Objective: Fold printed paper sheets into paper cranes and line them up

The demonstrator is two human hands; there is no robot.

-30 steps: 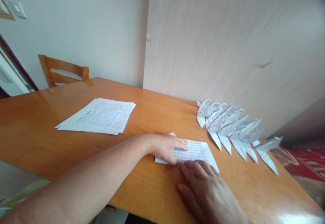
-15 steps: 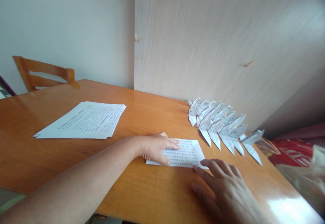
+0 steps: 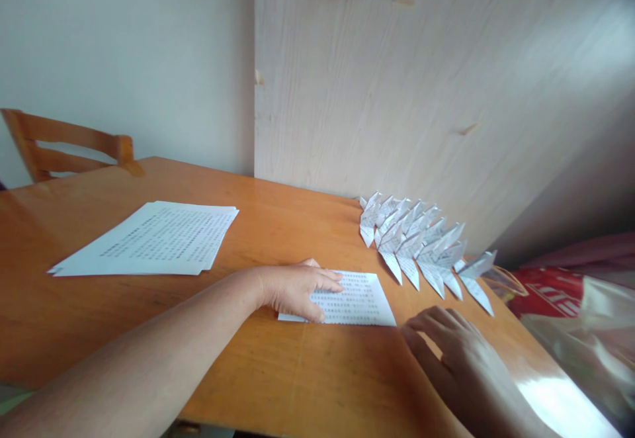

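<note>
A small printed sheet (image 3: 357, 300) lies on the wooden table. My left hand (image 3: 300, 290) rests flat on its left part, fingers spread. Just right of the sheet's lower right corner, my right hand (image 3: 451, 352) hovers low or rests over the table, its fingers bent and the thumb apart, with nothing seen in it. Beyond it stand several folded paper pieces (image 3: 421, 243) in rows, printed with text.
A stack of printed sheets (image 3: 163, 239) lies on the left of the table (image 3: 278, 216). Behind are a wooden chair (image 3: 74, 140) and a pale panel (image 3: 367, 94). Red and clear bags (image 3: 550, 292) sit past the right edge.
My right hand has moved off the sheet's lower right corner, a little to the right. My left hand stays on the sheet. The whole view has shifted slightly.
</note>
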